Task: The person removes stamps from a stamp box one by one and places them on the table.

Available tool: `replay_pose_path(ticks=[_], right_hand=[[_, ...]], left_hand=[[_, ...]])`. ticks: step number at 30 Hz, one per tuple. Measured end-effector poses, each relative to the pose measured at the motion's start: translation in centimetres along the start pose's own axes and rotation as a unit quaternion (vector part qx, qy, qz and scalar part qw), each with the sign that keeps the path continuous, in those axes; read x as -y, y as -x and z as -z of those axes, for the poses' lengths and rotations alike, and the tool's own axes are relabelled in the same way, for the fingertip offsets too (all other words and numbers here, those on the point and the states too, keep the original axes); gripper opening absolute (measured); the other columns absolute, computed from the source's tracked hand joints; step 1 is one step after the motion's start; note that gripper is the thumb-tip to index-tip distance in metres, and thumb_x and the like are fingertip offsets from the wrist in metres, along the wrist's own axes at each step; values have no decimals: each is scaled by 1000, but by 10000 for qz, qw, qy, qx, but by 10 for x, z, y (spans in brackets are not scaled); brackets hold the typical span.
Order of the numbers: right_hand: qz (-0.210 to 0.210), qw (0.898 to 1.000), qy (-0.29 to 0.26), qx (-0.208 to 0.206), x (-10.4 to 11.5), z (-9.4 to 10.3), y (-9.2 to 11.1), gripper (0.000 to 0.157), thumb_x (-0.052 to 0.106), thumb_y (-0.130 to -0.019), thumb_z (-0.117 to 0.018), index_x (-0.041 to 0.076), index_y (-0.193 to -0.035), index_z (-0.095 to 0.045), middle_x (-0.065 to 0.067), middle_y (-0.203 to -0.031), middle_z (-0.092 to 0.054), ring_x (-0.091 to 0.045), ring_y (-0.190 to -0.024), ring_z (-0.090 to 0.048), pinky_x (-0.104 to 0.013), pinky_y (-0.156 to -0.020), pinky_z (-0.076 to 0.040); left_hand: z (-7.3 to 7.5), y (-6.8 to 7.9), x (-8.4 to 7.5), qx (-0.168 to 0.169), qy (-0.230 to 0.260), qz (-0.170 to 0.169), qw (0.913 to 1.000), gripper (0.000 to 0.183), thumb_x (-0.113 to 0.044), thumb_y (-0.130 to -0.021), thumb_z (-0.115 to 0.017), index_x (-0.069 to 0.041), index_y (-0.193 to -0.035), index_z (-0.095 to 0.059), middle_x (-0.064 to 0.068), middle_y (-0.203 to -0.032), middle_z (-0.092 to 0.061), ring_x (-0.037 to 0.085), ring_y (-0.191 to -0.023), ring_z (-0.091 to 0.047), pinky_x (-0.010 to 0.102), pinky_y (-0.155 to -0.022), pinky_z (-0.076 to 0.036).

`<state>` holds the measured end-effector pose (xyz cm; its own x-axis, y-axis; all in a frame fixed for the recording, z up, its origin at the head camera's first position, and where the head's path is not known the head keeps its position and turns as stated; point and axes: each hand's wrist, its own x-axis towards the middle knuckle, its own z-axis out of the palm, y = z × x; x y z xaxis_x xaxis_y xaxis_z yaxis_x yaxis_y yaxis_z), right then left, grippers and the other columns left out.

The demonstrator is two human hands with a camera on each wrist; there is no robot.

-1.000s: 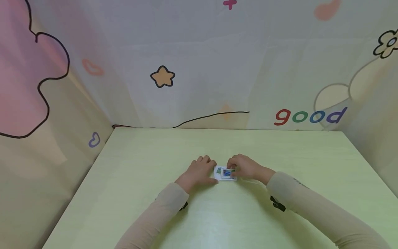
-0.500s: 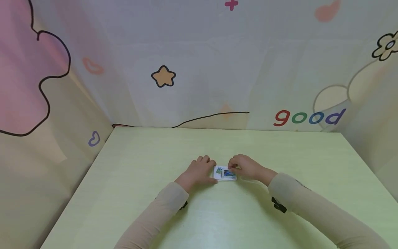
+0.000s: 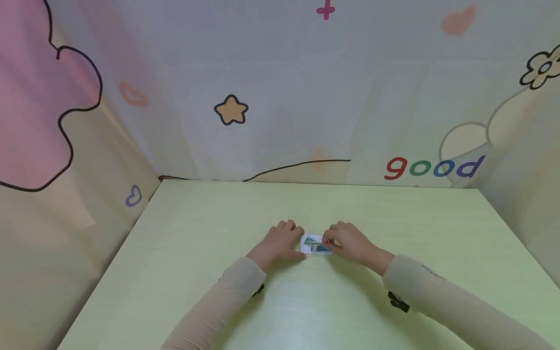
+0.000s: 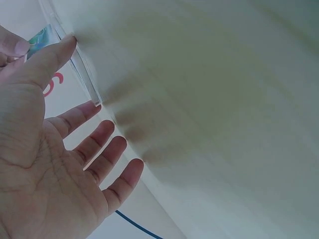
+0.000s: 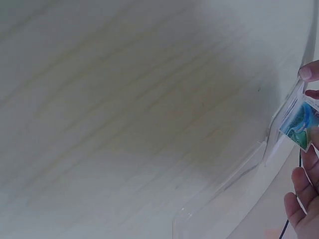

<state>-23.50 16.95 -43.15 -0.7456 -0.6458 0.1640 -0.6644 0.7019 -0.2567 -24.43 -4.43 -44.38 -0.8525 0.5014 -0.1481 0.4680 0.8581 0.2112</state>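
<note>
A thin white rectangular case with small printed pictures lies mid-table. My left hand holds its left end, thumb on the near edge and index finger on the far edge. The case's clear edge shows between those fingertips in the left wrist view. My right hand pinches a small stamp-like picture over the case, tilted up from it. In the right wrist view this picture is blue and green with a white border. A second, greenish picture lies partly beneath it.
A clear plastic piece lies on the table beside the case in the right wrist view. Patterned cloth stands behind the pale table and along both sides.
My right hand has shifted slightly nearer, its forearm lower, and the pinched picture now tilts up rather than lying flat. My left hand keeps its place on the case.
</note>
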Motion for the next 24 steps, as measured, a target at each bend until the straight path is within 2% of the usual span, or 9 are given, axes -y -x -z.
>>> replay_pose_path(ticks=[6, 11, 16, 24], right_hand=[[67, 9997, -75, -231, 9, 5, 5, 6, 6, -81, -71, 12, -82, -68, 4, -79, -64, -10, -69, -47, -30, -68, -40], [75, 9994, -210, -263, 18, 8, 12, 7, 7, -81, -72, 13, -83, -69, 5, -79, -64, -11, -71, -49, -29, -69, -41], [245, 9987, -298, -318, 25, 7, 17, 7, 8, -81, -72, 13, -85, -70, 4, -83, -66, -13, -75, -53, -30, -70, -43], [421, 9979, -473, -140, 33, 1, 23, 8, 6, -81, -73, 13, -82, -68, 5, -83, -66, -13, -75, -52, -28, -71, -43]], left_hand=[[-1, -1, 2, -43, 15, -9, 10000, 61, -46, -82, -70, -17, -132, -51, 5, -122, -48, 22, -109, -42, 40, -93, -40], [-2, -1, 1, -127, -73, -127, 9998, 59, -46, -82, -70, -16, -129, -52, 4, -120, -48, 21, -106, -43, 38, -89, -41], [-1, -1, -2, -96, -237, -97, 9996, 58, -48, -83, -68, -16, -129, -52, 4, -120, -49, 20, -105, -43, 36, -87, -41], [0, 0, -1, -7, -198, -19, 9998, 59, -48, -83, -68, -15, -130, -51, 4, -121, -48, 21, -107, -43, 38, -91, -40]])
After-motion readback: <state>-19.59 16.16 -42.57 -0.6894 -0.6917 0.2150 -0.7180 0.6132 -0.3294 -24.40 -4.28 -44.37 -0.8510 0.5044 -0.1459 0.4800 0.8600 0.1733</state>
